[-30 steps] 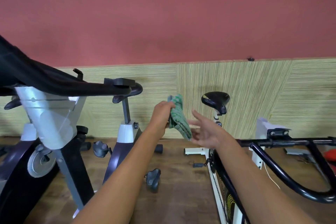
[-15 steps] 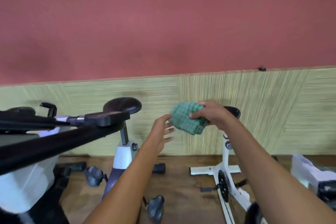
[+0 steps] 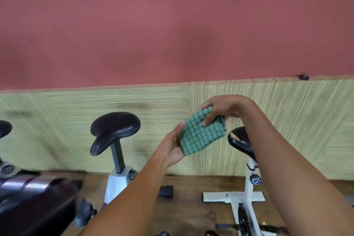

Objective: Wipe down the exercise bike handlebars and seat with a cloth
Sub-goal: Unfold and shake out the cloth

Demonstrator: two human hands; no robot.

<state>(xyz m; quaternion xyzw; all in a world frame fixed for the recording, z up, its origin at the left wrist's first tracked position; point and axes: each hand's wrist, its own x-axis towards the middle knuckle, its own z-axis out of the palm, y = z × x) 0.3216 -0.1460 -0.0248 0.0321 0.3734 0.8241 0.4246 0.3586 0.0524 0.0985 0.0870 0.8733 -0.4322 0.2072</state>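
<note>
A folded green checked cloth (image 3: 201, 136) is held up in front of me with both hands. My right hand (image 3: 222, 109) grips its upper edge from above, fingers curled over it. My left hand (image 3: 172, 147) holds the lower left side, thumb along the cloth's edge. Just right of the cloth and lower, partly hidden by my right forearm, is the black seat (image 3: 239, 140) of a white exercise bike (image 3: 249, 193). Another black seat (image 3: 113, 130) stands on a post to the left. No handlebars of the white bike are in view.
A blurred dark bar and silver tube of a nearer bike (image 3: 32, 197) fill the lower left. A third seat (image 3: 3, 127) peeks in at the far left. Behind stand a green panelled wall (image 3: 287, 120) and red wall above. The wooden floor (image 3: 187, 207) holds pedals and bike feet.
The cloth passed from my left hand to my right, and now both hands hold it. The view has tilted up and swung left, so the right bike's handlebars have left the frame.
</note>
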